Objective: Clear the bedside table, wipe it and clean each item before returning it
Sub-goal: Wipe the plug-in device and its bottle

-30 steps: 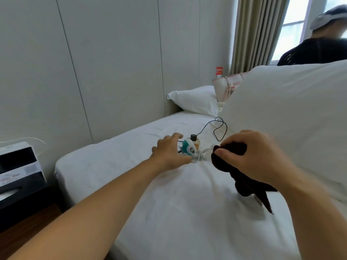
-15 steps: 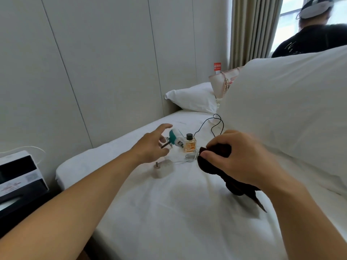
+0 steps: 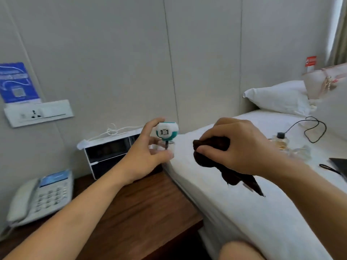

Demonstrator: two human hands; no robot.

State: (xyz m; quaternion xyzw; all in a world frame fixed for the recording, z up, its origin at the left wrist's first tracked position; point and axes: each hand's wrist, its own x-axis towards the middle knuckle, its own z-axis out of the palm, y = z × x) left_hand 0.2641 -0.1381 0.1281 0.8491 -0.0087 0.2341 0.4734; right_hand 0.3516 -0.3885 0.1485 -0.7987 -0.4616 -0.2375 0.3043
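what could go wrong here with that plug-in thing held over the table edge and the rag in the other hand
1. The left hand pinches the teal and white plug-in device by its clear bottle, above the gap between the bedside table and the bed; a slip could drop it there.
2. The right hand grips the dark cloth, whose tail hangs near the small perfume bottle and could tip it.

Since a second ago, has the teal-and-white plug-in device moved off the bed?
Yes. The left hand now holds the teal-and-white device up beside the mattress edge, over the bedside table.

left hand [image 3: 148, 154] holding plug-in device [image 3: 166, 131], right hand [image 3: 236, 145] gripping cloth [image 3: 212, 147]
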